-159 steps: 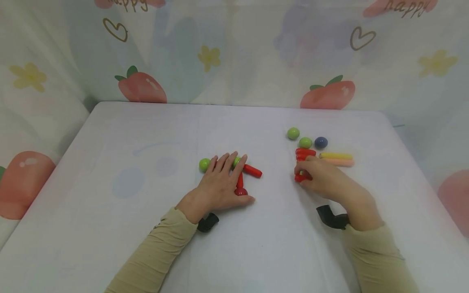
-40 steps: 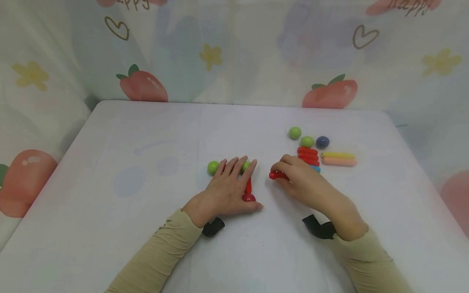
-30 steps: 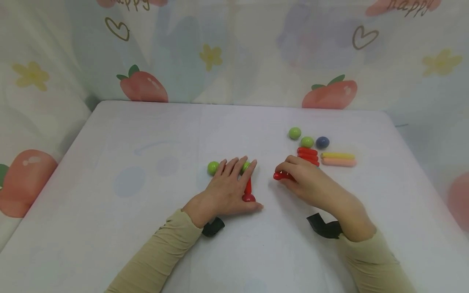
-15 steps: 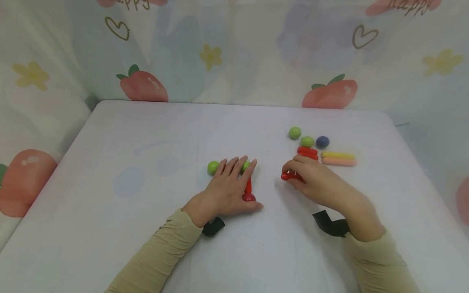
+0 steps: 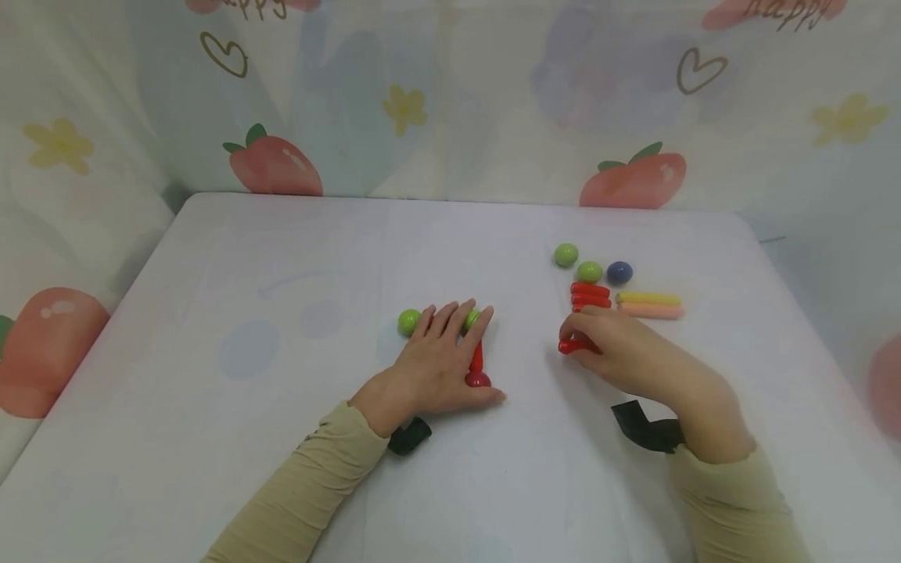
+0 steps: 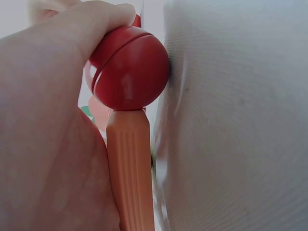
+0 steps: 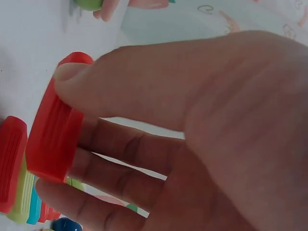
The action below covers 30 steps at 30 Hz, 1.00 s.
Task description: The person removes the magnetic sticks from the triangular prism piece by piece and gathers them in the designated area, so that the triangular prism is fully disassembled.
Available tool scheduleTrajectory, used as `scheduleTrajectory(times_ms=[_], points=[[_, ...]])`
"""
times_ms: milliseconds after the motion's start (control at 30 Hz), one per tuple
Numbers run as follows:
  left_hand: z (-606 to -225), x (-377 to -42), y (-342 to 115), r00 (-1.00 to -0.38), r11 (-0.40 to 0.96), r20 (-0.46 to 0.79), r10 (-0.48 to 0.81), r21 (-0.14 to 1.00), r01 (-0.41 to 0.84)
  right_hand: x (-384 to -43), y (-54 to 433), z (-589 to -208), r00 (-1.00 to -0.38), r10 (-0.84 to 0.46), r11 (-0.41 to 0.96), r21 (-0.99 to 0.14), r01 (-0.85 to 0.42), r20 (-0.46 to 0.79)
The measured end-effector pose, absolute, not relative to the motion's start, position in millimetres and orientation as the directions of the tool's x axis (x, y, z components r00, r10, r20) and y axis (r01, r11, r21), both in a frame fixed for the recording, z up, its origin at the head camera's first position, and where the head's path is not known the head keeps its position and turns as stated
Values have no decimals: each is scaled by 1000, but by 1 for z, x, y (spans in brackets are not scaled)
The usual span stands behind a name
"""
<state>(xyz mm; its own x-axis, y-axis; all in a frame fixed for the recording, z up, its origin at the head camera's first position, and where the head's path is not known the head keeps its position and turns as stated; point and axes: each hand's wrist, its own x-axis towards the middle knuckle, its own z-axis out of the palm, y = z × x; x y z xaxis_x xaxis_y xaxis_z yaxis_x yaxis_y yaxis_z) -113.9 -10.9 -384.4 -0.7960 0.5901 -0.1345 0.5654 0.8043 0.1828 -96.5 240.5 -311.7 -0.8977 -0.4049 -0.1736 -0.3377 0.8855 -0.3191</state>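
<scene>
My left hand (image 5: 429, 363) lies palm down with spread fingers over a frame of toy magnetic sticks and balls. Around its fingers show a green ball (image 5: 409, 322), a second green ball (image 5: 472, 319), a red stick (image 5: 477, 358) and a red ball (image 5: 478, 379). The left wrist view shows an orange stick (image 6: 130, 163) meeting the red ball (image 6: 137, 72) beside the thumb; the palm hides the rest. Farther right, my right hand (image 5: 626, 348) pinches a ridged red magnetic stick (image 7: 55, 127) between thumb and fingers, at the near end of a row of sticks.
Beyond the right hand are several red sticks (image 5: 590, 290), a yellow stick (image 5: 649, 299) and a peach stick (image 5: 651, 311). Behind them sit two green balls (image 5: 590, 271) and a blue ball (image 5: 619, 273). A patterned curtain (image 5: 486, 102) borders the white table (image 5: 281, 469).
The red stick lying right of the left hand's frame earlier is gone from there. Over the last second my right hand has moved right, holding a red stick. My left hand stayed put.
</scene>
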Motion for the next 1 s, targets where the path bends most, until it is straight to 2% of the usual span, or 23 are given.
scheduleTrajectory(times_ms=[433, 1000], points=[[-384, -113, -11, -795, 801, -125, 594, 186, 569, -105, 254, -313, -922, -279, 944, -251, -212, -270], [-383, -114, -11, -795, 801, -123, 594, 177, 572, -108, 242, -324, -902, -279, 954, -202, -222, -329]])
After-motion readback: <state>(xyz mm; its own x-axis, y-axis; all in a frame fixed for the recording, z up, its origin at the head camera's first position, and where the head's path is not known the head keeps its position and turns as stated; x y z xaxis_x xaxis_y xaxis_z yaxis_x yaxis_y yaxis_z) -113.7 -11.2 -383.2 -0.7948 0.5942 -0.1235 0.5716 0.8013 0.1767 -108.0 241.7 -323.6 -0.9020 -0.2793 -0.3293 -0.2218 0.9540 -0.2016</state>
